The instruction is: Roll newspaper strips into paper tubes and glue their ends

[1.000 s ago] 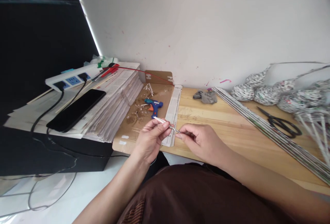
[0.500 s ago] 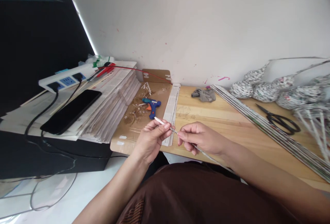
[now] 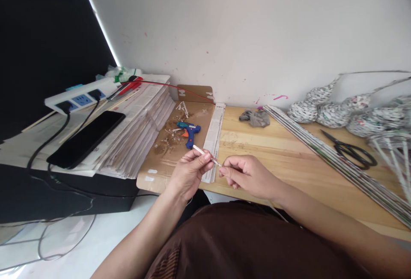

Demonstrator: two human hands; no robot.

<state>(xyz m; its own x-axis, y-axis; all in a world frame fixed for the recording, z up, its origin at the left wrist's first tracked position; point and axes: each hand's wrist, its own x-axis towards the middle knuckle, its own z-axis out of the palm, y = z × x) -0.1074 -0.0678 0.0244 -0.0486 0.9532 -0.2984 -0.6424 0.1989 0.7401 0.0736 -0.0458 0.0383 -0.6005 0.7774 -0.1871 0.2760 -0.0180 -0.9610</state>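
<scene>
A thin rolled newspaper stick runs between my two hands, above the table's front edge. My left hand pinches it near its pale upper end, which pokes out past the thumb. At its printed part, my right hand closes thumb and fingers round it. The rest of the stick passes under the right hand, mostly hidden, and shows again by the forearm. Just beyond the left hand, a blue glue gun lies on a cardboard sheet. Newspaper strips lie beside the sheet.
At left, a newspaper stack carries a black phone and a power strip. On the right lie long paper sticks, black scissors and woven paper gourds. A grey cloth sits near the wall.
My right hand has curled its fingers further in and rolled over the stick, moving slightly left. Less of the stick shows below it. The left hand stays nearly in place.
</scene>
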